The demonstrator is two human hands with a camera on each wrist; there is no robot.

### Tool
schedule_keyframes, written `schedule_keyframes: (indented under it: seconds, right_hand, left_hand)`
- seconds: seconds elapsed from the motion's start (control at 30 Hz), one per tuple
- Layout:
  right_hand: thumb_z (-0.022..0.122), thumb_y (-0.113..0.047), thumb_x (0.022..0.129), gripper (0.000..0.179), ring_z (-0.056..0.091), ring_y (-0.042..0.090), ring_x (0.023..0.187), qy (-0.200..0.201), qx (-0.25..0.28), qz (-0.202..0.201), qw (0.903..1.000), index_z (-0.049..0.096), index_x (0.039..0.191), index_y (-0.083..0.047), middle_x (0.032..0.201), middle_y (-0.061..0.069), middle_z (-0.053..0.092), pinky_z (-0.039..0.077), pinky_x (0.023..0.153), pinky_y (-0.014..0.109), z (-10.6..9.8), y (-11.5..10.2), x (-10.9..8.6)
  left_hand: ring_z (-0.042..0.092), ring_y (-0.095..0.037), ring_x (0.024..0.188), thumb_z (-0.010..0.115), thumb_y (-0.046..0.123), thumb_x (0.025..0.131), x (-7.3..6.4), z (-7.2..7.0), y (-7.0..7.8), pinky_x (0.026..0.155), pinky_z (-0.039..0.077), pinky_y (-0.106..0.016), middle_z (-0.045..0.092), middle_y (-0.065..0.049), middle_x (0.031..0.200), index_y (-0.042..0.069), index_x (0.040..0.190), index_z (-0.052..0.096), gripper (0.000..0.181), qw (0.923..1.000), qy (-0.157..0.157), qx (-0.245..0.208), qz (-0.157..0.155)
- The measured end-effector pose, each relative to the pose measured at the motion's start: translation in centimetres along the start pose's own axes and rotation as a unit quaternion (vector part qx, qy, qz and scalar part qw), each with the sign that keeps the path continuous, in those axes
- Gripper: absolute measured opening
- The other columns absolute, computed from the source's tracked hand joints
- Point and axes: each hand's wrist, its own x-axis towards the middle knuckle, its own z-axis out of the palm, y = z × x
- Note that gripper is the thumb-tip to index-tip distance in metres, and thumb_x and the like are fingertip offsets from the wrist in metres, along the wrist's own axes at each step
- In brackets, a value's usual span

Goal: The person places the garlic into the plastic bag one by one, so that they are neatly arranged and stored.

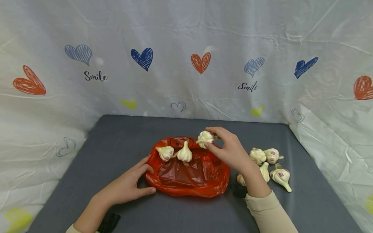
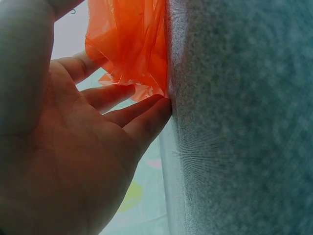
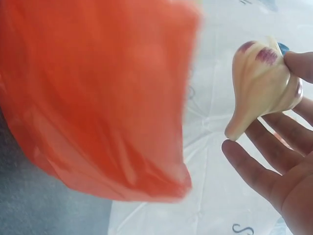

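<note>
A red plastic bag (image 1: 201, 191) lies spread on the table, its mouth folded open. Two garlic bulbs, one (image 1: 165, 153) on the left and one (image 1: 185, 154) beside it, rest in its far part. My left hand (image 1: 131, 185) touches the bag's left edge, fingers slightly bent and thumb apart; the left wrist view shows fingertips against the red plastic (image 2: 129, 39). Over the bag's far right edge, my right hand (image 1: 231, 149) pinches another garlic bulb (image 1: 205, 139) between thumb and fingers. In the right wrist view this bulb (image 3: 264, 81) has purple patches and a stem pointing down.
Several more garlic bulbs (image 1: 281, 177) lie on the grey table (image 1: 125, 136) to the right, partly hidden by my right forearm. A white curtain (image 1: 221, 38) printed with hearts hangs behind the table and along both sides.
</note>
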Motion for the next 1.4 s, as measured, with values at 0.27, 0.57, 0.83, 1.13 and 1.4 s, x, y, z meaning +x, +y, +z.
schedule_keyframes:
  seconds: [0.27, 0.57, 0.83, 1.13, 1.4]
  right_hand:
    - [0.08, -0.024, 0.104, 0.049, 0.067, 0.022, 0.121, -0.03, 0.013, 0.009, 0.9994, 0.065, 0.149, -0.013, 0.145, 0.005, 0.066, 0.058, 0.102, 0.052, 1.5, 0.3, 0.1]
    - [0.082, -0.023, 0.101, 0.05, 0.069, 0.022, 0.119, -0.054, 0.02, 0.02, 0.9982, 0.066, 0.148, -0.013, 0.145, 0.003, 0.067, 0.058, 0.1, 0.054, 2.7, 0.4, 0.4]
    - [0.082, -0.023, 0.102, 0.048, 0.067, 0.023, 0.12, -0.074, 0.006, 0.016, 0.9972, 0.067, 0.146, -0.014, 0.143, 0.002, 0.068, 0.057, 0.099, 0.056, 3.6, 0.8, 0.3]
    - [0.082, -0.023, 0.101, 0.046, 0.068, 0.024, 0.121, -0.088, -0.007, 0.015, 0.996, 0.07, 0.143, -0.009, 0.139, 0.004, 0.07, 0.057, 0.101, 0.055, 4.2, 1.6, 0.3]
    - [0.083, -0.021, 0.1, 0.042, 0.067, 0.025, 0.127, -0.1, -0.037, 0.011, 0.9943, 0.072, 0.139, -0.009, 0.136, 0.002, 0.072, 0.055, 0.106, 0.05, 4.9, 2.3, 0.4]
  left_hand:
    - [0.029, -0.042, 0.161, 0.084, 0.06, 0.093, 0.0, 0.1, 0.0, 0.116, 0.041, -0.067, 0.022, -0.01, 0.18, 0.038, 0.122, 0.061, 0.043, 1.0, 0.002, -0.003, -0.008]
    - [0.027, -0.038, 0.163, 0.085, 0.06, 0.091, 0.1, 0.0, -0.1, 0.118, 0.039, -0.066, 0.02, -0.006, 0.18, 0.04, 0.121, 0.06, 0.044, 0.9999, 0.002, -0.003, -0.015]
    - [0.028, -0.042, 0.162, 0.082, 0.064, 0.093, -0.1, 0.0, 0.2, 0.116, 0.04, -0.068, 0.021, -0.01, 0.18, 0.036, 0.121, 0.061, 0.045, 1.0, 0.001, 0.003, -0.005]
    - [0.029, -0.042, 0.162, 0.083, 0.061, 0.093, 0.0, 0.0, 0.2, 0.116, 0.041, -0.068, 0.022, -0.009, 0.18, 0.036, 0.121, 0.062, 0.043, 1.0, 0.003, 0.005, -0.004]
    - [0.029, -0.038, 0.162, 0.086, 0.058, 0.092, 0.1, 0.2, 0.0, 0.117, 0.041, -0.066, 0.022, -0.006, 0.18, 0.038, 0.12, 0.061, 0.043, 0.9999, 0.008, 0.003, -0.006]
